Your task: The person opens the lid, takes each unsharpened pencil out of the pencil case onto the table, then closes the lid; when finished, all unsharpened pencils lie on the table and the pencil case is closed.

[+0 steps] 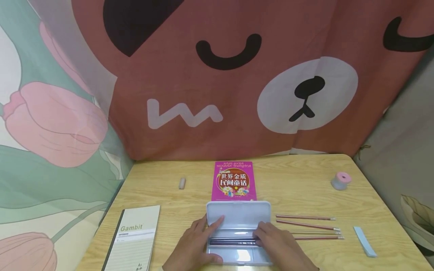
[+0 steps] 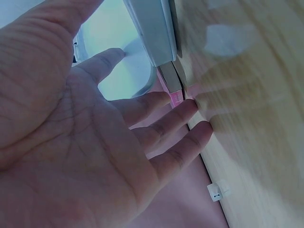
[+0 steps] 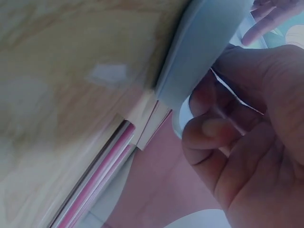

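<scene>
A pale, translucent pencil case (image 1: 239,216) lies with its lid raised, and several dark pencils (image 1: 232,242) rest lengthwise inside it. At the case's left end is my left hand (image 1: 193,242), its fingers spread; the index finger lies by the lid and the thumb by the front edge. In the left wrist view, the left hand's palm (image 2: 95,137) holds nothing. My right hand (image 1: 279,242) reaches over the right end of the case with curled fingers, pinching the pencil ends there. The right wrist view shows those curled fingers (image 3: 209,137) at the case wall; their tips are partly hidden.
Several pencils (image 1: 306,222) lie on the table right of the case, with a pale blue strip (image 1: 364,241) beyond. A pink book (image 1: 234,182) sits behind the case. Also around are a notebook (image 1: 135,235), a small eraser (image 1: 182,183) and a pink-topped round container (image 1: 341,181).
</scene>
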`<act>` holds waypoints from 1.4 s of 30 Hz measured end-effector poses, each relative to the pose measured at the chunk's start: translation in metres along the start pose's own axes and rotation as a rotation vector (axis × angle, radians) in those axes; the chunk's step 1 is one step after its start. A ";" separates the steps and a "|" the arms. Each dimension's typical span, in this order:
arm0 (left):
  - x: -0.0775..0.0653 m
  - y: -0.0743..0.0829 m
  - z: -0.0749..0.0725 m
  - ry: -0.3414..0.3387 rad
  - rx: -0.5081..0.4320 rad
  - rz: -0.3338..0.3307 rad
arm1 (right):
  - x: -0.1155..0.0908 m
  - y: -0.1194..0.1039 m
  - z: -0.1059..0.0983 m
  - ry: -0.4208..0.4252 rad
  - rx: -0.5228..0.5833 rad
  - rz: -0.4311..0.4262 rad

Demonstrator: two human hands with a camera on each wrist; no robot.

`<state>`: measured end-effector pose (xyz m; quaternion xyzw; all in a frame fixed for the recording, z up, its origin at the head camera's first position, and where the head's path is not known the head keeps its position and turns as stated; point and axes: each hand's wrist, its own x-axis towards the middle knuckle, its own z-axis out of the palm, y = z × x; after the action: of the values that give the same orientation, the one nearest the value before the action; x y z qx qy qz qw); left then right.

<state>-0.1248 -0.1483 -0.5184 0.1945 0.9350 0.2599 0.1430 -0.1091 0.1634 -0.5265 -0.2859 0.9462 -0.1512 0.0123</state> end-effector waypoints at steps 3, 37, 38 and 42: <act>0.000 -0.001 0.001 0.007 0.003 0.010 | 0.000 0.001 0.001 0.014 0.020 0.000; -0.003 -0.002 0.000 0.028 0.018 0.044 | -0.044 0.126 -0.070 0.440 -0.110 0.109; -0.003 -0.002 0.000 0.028 0.017 0.046 | -0.046 0.132 -0.072 0.420 -0.101 0.138; -0.003 -0.002 -0.001 0.026 0.008 0.046 | -0.052 0.150 -0.077 0.286 -0.071 0.258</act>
<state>-0.1228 -0.1511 -0.5182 0.2130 0.9331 0.2619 0.1241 -0.1543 0.3318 -0.5008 -0.1381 0.9719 -0.1539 -0.1129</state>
